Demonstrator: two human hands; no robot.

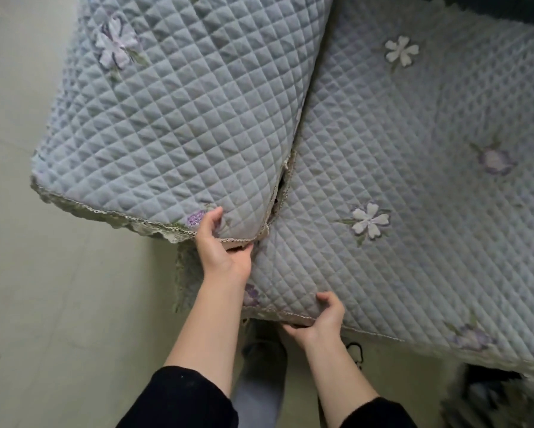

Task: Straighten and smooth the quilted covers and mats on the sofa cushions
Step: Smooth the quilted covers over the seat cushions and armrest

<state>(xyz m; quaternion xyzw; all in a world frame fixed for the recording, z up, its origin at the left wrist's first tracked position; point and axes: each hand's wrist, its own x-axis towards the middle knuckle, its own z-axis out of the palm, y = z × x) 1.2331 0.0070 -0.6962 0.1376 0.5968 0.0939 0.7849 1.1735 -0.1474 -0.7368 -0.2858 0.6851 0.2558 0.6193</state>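
At the front edge of the sofa, two grey-blue quilted covers meet along a slanting seam, and both hands work at that edge. The left cover (179, 112) lies over the left cushion, its diamond stitching puckered in places, with a lace trim (111, 213) hanging off the front. The left hand (221, 247) holds this cover at its near right corner: the thumb lies on top beside a small purple embroidered flower (195, 218), and the fingers (239, 248) are curled under the hem, so the fabric is pinched between them. The right cover (413, 180) spreads over the neighbouring cushion, dotted with white and purple appliqué flowers. The right hand (319, 316) grips its front edge, fingers bent over the top surface and thumb tucked beneath, closed on the hem. Between the two covers, near the left hand, a dark gap (280, 193) shows where the edges part. Both forearms are bare, with black sleeves pushed up toward the elbows. Pale floor (43, 304) lies to the left and below the sofa.
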